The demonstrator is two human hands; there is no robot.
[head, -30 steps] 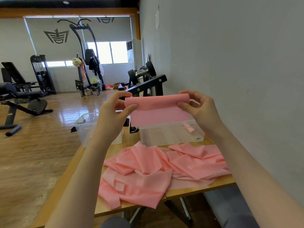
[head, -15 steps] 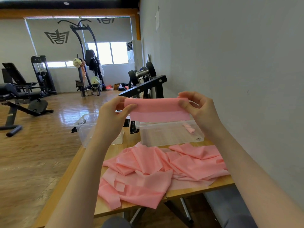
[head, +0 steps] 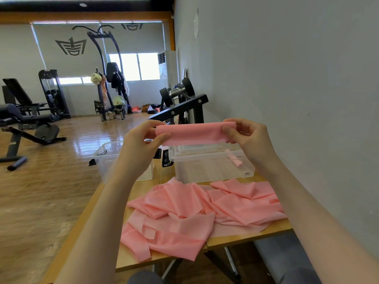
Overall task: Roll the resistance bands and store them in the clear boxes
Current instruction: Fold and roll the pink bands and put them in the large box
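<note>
At the far left of the scene a gym floor with weight machines is seen, well apart from the work. Nearer, on the left part of the wooden surface, a clear box stands open with no band visible in it. Just right of it the left hand is raised above the boxes, its thumb and fingers pinching the left end of a pink resistance band roll. The roll is held level in the air between both hands, over the second clear box, which lies against the wall and already contains one small rolled band at its right side. The right hand is closed round the roll's right end, the thumb pressed on its front. Compared with a second ago, the flap that hung below the roll has been taken up almost wholly; only a narrow strip is left under the fingers. From this it is judged that the rolling of this band is nearly finished and that the lowering into the box beneath is the step that follows. On the near part of the surface a loose heap of pink bands is spread, unrolled, so most of the task is still to be done
</note>
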